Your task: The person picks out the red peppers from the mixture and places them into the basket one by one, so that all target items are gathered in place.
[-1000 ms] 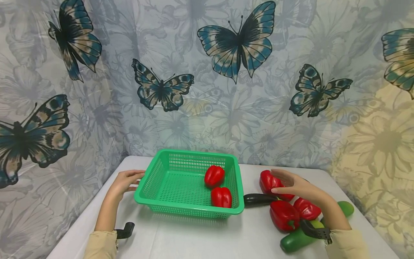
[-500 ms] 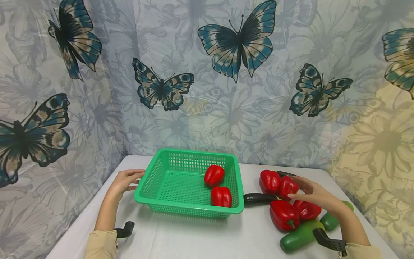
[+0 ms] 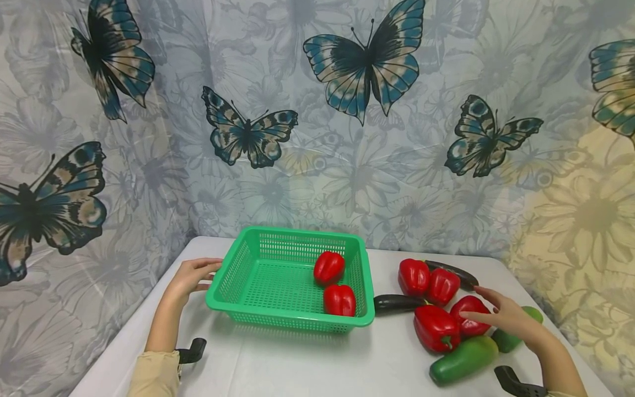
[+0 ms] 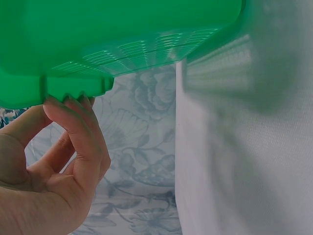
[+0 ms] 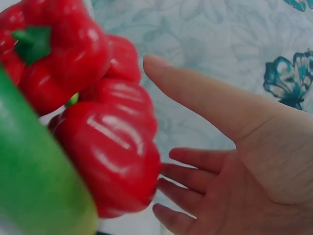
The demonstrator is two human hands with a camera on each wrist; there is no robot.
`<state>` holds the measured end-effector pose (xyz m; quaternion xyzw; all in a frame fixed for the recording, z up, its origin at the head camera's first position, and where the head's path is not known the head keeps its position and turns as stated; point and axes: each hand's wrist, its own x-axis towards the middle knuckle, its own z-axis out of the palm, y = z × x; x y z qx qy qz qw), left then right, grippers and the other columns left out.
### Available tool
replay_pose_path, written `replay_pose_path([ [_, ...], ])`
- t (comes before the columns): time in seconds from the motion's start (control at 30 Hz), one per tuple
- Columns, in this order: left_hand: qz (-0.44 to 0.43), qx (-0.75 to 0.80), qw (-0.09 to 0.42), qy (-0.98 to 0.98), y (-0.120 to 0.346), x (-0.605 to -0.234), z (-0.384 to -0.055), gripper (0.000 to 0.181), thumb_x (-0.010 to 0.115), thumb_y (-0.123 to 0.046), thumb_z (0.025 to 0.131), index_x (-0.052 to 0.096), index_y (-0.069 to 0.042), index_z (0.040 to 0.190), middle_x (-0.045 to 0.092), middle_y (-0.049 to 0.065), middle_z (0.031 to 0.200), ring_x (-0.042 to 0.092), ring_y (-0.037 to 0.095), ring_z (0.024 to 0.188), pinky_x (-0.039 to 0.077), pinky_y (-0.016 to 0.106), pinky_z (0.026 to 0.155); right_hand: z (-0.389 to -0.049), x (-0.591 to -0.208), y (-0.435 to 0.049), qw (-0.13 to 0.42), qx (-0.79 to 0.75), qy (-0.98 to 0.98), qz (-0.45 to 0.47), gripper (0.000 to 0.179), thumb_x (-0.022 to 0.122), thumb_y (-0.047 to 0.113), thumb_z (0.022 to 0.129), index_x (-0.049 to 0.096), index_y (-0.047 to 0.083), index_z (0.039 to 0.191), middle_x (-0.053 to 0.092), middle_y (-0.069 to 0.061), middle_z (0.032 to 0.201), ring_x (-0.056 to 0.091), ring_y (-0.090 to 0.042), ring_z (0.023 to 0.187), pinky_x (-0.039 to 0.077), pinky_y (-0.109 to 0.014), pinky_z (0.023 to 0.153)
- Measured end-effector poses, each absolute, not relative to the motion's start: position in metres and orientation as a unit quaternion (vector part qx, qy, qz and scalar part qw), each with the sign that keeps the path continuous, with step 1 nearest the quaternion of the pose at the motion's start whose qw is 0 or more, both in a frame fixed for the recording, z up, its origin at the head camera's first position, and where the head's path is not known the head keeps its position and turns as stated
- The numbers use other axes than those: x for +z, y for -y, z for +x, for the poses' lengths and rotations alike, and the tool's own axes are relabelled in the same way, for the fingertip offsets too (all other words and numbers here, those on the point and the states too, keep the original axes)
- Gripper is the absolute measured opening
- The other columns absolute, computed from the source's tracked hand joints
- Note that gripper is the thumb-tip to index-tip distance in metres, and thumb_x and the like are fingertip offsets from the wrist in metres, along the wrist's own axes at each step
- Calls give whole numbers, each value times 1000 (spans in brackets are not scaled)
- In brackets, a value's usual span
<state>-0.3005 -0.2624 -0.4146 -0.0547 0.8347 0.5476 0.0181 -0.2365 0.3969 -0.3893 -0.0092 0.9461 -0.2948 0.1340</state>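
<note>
My left hand (image 3: 192,278) is at the left side of the green plastic basket (image 3: 290,318); its lightly bent fingertips touch the rim's lug in the left wrist view. Inside the basket, two red bell peppers (image 3: 339,300) sit on the right. My right hand (image 3: 513,317) hovers beside another red bell pepper (image 5: 110,156), thumb and fingers spread apart and nothing between them. That pepper lies against a larger red bell pepper (image 3: 435,328) showing its green stem. Two more red bell peppers (image 3: 414,277) stand just behind.
A dark eggplant (image 3: 397,303) lies right of the basket, and a second eggplant (image 3: 458,274) behind the peppers. A long green fruit (image 3: 461,361), yellowish at one end, lies in front; another green one (image 3: 506,340) is partly behind my right hand. Butterfly-printed cloth (image 3: 347,182) backs the white table.
My right hand has moved right and toward me, from over the back peppers to beside the right one, uncovering the far eggplant. The left hand and basket have stayed put.
</note>
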Motion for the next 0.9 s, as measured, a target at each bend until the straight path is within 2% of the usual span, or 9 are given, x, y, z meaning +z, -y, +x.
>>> replay_pose_path([
  [0.23,-54,547,18,-836,261,-414,-298,53,60,-35,97,54,1,136,63,16,125,63,6,84,60,31,80,-235,-402,-399,149,-307,-940,20,98,59,51,92,15,-17,147,22,-45,145,32,-61,128,49,-63,91],
  [0.33,-52,547,18,-835,261,-414,-298,53,60,-35,98,54,1,136,62,18,127,64,6,84,60,30,79,-235,-405,-399,141,-308,-941,23,98,60,50,92,14,-18,146,24,-46,144,34,-59,127,49,-62,91],
  [0.57,-54,546,18,-836,261,-413,-298,53,60,-36,98,54,0,137,61,18,129,63,6,85,60,32,81,-238,-413,-401,113,-306,-945,30,99,64,48,90,16,-20,144,36,-45,136,48,-52,117,55,-54,87],
  [0.7,-55,544,19,-837,261,-413,-298,53,59,-35,98,54,0,137,61,17,128,63,6,85,60,32,81,-240,-418,-402,101,-306,-946,32,99,66,45,89,16,-21,144,38,-45,134,50,-51,114,56,-51,86],
  [0.9,-57,546,19,-836,261,-413,-298,52,59,-35,98,55,0,136,63,15,125,63,6,84,60,32,81,-241,-421,-403,89,-297,-950,30,99,68,42,89,15,-22,143,36,-45,134,49,-53,114,55,-54,88],
])
